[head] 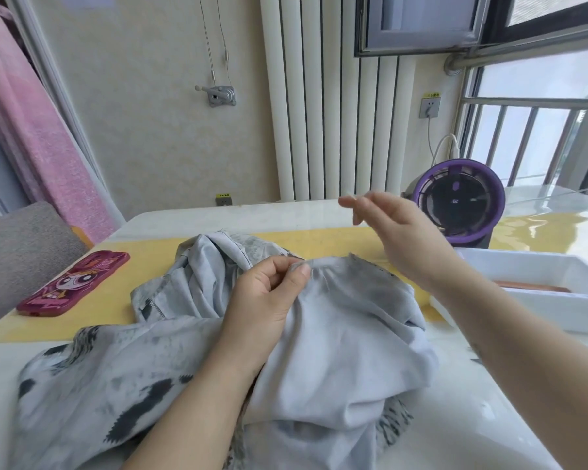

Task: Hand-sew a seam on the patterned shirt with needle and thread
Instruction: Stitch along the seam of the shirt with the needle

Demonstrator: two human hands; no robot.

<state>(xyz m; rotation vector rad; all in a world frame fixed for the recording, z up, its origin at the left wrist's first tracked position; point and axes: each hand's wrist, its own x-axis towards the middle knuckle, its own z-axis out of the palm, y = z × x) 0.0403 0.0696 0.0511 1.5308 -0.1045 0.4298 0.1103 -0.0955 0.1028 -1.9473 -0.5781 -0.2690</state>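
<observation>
Lettering on the pink cartoon phone case (75,283) and the yellow socket label (431,95) is too small to read. Left of the white tray (557,266), the patterned shirt (336,334) lies crumpled on the desk (489,418), pale grey-blue with dark jagged blotches. The left hand (265,300) pinches a gathered fold at its far edge. The right hand (398,232) hovers raised beyond the tray's left end, blurred; its grip cannot be told.

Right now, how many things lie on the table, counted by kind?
Patterned shirt: 1
Phone in pink cartoon case: 1
Purple fan: 1
White tray: 1
Total: 4
</observation>
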